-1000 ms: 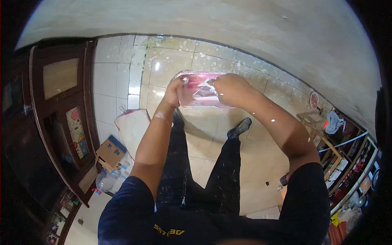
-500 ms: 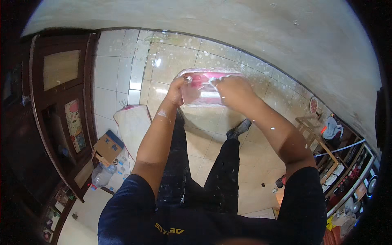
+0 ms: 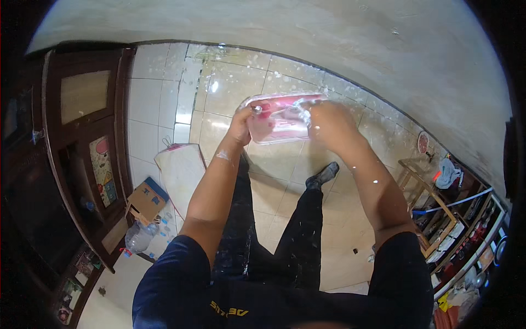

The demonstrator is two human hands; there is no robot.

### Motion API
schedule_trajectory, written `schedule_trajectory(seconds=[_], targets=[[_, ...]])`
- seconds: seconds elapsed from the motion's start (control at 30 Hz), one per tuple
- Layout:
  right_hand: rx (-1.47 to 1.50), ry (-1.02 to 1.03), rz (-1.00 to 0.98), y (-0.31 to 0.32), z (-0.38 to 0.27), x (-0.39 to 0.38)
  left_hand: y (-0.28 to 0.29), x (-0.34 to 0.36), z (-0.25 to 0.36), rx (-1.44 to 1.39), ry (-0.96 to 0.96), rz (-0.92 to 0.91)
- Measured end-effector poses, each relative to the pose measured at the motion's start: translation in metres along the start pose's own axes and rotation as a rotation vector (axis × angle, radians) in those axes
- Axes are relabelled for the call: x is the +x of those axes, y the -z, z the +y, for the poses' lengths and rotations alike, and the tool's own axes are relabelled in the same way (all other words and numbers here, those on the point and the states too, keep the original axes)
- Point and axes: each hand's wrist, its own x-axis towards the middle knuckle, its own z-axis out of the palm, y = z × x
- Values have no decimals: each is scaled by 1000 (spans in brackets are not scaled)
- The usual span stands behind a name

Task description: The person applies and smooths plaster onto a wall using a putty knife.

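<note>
A shallow pink plastic tray (image 3: 280, 142), its inside smeared with white paint, is held out above the floor in front of me. My left hand (image 3: 239, 126) grips its left side, with the thumb over the rim. My right hand (image 3: 333, 124) is closed over the tray's right part. White paint coats the fingers, and whatever they hold is blurred and mostly hidden. White specks dot my right forearm, and a white smear marks my left wrist.
White splashes cover the tiled floor (image 3: 235, 77) along the plastered wall (image 3: 307, 33). Dark wooden doors (image 3: 82, 137) stand at left, near a pale sack (image 3: 181, 170), a cardboard box (image 3: 146, 200) and a plastic bottle (image 3: 139, 237). A wooden frame (image 3: 422, 181) and cluttered shelf (image 3: 471, 247) line the right.
My right hand has shifted slightly right across the tray. My left hand and the tray have moved a little to the right too, and the left hand keeps its grip.
</note>
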Motion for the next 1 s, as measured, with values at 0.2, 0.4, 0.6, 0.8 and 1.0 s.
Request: schedule_trajectory(seconds=[0.2,0.4,0.6,0.8,1.0], targets=[[39,176,-23,-50,9,6,-17,10,-4,183,-28,54],[761,-257,219,-33,46,-2,14,15,-8,63,-138,57],[1831,-348,605,-98,106,0,6,23,8,34,-151,217],[2486,-576,711,-142,144,25,6,22,16,-33,-200,175],[2525,-416,798,-137,158,29,17,7,8,-57,-166,223]])
